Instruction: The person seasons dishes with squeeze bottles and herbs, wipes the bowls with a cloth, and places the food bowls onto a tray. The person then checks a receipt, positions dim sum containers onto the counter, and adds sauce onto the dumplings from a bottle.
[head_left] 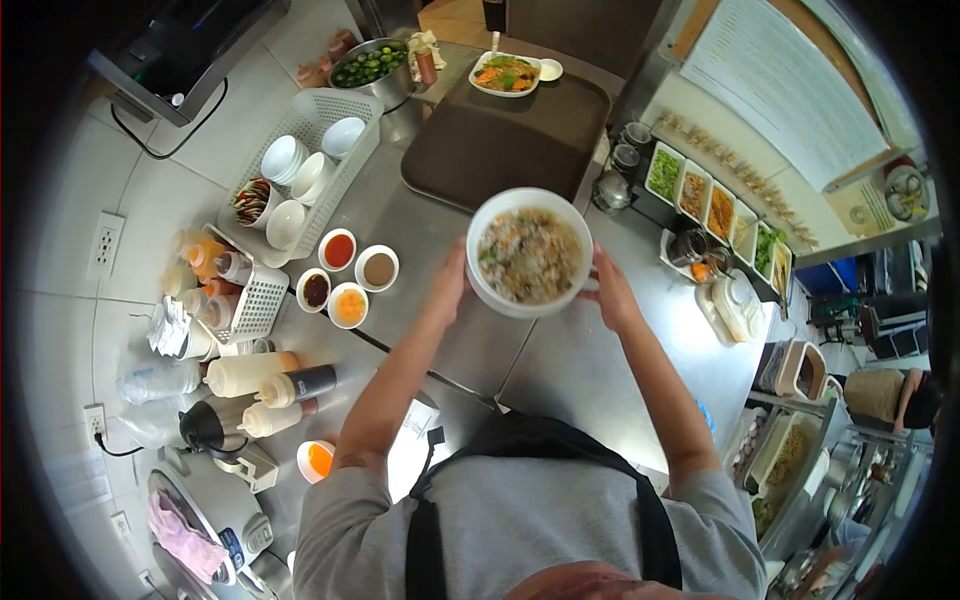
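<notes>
A large white bowl [512,306] is held up above the steel counter, between my two hands. It contains what looks like a soup or rice porridge [530,255] with bits of vegetable. My left hand [452,285] grips the bowl's left side, while my right hand [612,290] grips its right side; some fingers are hidden behind it. Just beyond the bowl lies a dark brown tray [490,140]. At the tray's far edge are a white dish of food with green garnish [507,76] and a small white saucer [551,70].
Small sauce cups [377,268] stand left of the bowl. Behind them are a grey basket of white bowls [312,178] and a metal bowl of limes [375,75]. Squeeze bottles [290,388] lie nearer on the left. Garnish containers [718,212] line the right. A co-worker's arm [908,400] shows far right.
</notes>
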